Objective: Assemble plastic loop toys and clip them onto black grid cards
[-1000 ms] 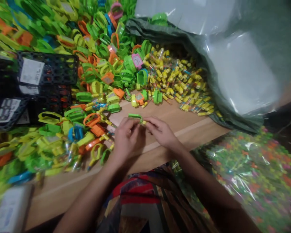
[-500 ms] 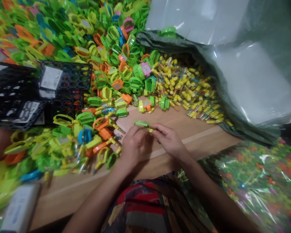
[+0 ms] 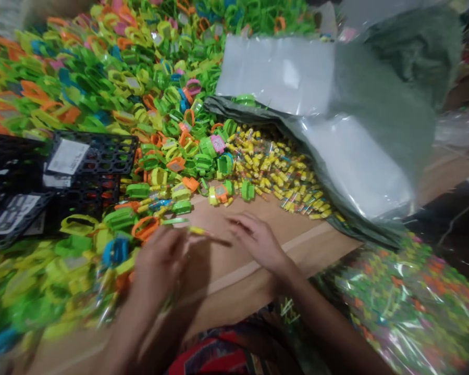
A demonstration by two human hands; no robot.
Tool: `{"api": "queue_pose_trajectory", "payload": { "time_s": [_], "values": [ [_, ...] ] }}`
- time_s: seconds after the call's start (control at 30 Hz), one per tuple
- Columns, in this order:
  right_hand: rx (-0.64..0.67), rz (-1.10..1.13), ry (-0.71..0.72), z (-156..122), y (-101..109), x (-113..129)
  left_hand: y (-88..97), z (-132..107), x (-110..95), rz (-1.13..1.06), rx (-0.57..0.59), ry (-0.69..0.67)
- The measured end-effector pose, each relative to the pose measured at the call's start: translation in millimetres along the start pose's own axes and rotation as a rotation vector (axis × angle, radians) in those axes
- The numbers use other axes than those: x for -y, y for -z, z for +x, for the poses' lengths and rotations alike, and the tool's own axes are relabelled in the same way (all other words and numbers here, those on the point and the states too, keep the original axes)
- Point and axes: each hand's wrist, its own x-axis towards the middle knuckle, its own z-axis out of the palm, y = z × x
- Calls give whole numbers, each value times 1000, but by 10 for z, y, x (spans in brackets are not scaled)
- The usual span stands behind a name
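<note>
My left hand [image 3: 162,260] is over the right edge of the near pile of toy watches, fingers curled and blurred. A thin tube of small candies with a yellow end [image 3: 198,230] juts from its fingertips toward the right. Just above those fingers shows a flat green watch piece [image 3: 174,221]; whether the hand grips it too, I cannot tell. My right hand [image 3: 256,239] hovers over the bare wood beyond the tube's tip, its fingers stretched forward and slightly apart, with nothing visible in them. Many similar yellow-ended candy tubes [image 3: 275,169] lie heaped ahead of it.
A large heap of green, yellow and orange toy watches [image 3: 140,78] covers the back and left. Black perforated trays [image 3: 96,151] with white labels stand at the left. A dark green sack [image 3: 379,99] with white panels borders the tubes. A clear bag [image 3: 414,302] of colourful pieces sits lower right.
My hands were together around a green watch piece; they are now apart. The left moved left and has a candy tube at its fingertips. The view has shifted too.
</note>
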Motion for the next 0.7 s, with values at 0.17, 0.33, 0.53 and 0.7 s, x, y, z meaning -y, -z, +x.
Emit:
{"api": "queue_pose_trajectory", "payload": {
  "time_s": [0.17,0.33,0.53,0.7],
  "values": [
    [-289,-448,56,312,512,-381,553,205,211,275,-209,289],
    [-276,-676,-12,433,484,-628,-78,582,-15,-82,-41,180],
    [-210,-741,56,260,363,-693,-859,1022,-27,-162,153,307],
    [-211,-599,43,178,354,-595,-909,942,13,-252,127,327]
  ]
}}
